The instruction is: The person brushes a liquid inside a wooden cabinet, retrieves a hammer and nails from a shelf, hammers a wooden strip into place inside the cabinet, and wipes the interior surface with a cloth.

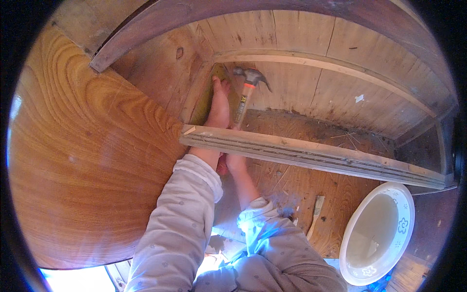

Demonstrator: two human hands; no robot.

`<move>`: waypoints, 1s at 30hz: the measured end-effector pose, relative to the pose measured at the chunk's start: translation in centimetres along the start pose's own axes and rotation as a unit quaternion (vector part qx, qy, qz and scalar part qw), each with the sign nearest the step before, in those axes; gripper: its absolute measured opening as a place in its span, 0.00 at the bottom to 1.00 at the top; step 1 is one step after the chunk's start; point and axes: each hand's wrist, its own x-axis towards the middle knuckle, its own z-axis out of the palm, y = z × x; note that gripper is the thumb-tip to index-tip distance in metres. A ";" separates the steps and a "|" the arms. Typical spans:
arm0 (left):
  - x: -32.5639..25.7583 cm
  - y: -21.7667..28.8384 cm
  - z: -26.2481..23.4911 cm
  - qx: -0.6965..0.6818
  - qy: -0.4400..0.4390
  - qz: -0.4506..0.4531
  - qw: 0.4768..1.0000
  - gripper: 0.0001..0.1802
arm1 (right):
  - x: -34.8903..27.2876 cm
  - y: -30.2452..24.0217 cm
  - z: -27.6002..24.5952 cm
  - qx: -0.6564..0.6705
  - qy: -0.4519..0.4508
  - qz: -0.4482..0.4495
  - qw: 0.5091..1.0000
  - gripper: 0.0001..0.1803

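My left hand (219,107) reaches under a wooden rail into a cabinet, fingers stretched up against a yellowish-green panel (202,104) at the inner left corner. Beside it stands a claw hammer (242,104), its dark head up and its wooden handle running down behind the rail. My right hand (236,163) is closed round the lower end of that handle. The rail (311,153) hides most of the right hand's fingers. Something red shows between my wrists, too covered to name.
A large wood-grained panel (92,160) fills the left side. Right of my arms, a flat brush (316,214) lies on the wooden board. A white basin (411,214) with cloudy water stands at lower right. Wood scraps and dust litter the cabinet floor (287,121).
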 end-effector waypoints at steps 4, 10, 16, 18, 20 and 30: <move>0.8 -0.5 -0.2 -0.008 -0.017 -0.014 1.000 0.48 | 2.2 2.1 -1.0 -0.045 -0.019 -0.060 0.997 0.14; 0.1 0.2 0.6 0.013 -0.007 -0.007 1.000 0.49 | 1.2 1.7 0.1 -0.061 0.024 -0.081 0.995 0.17; -0.1 0.3 0.0 0.002 -0.022 -0.004 1.000 0.49 | 2.2 2.8 -0.2 -0.049 -0.011 -0.054 0.997 0.19; 0.1 0.3 1.4 0.007 -0.009 -0.014 1.000 0.49 | 3.5 5.7 -1.2 -0.082 0.020 -0.123 0.989 0.19; 0.3 -0.4 1.0 -0.071 -0.109 0.001 0.992 0.49 | 3.2 6.7 -1.4 -0.103 0.040 -0.166 0.980 0.19; 1.7 -1.0 -2.1 0.017 -0.088 0.035 0.995 0.50 | 1.7 -0.1 0.3 0.030 -0.049 0.018 0.998 0.18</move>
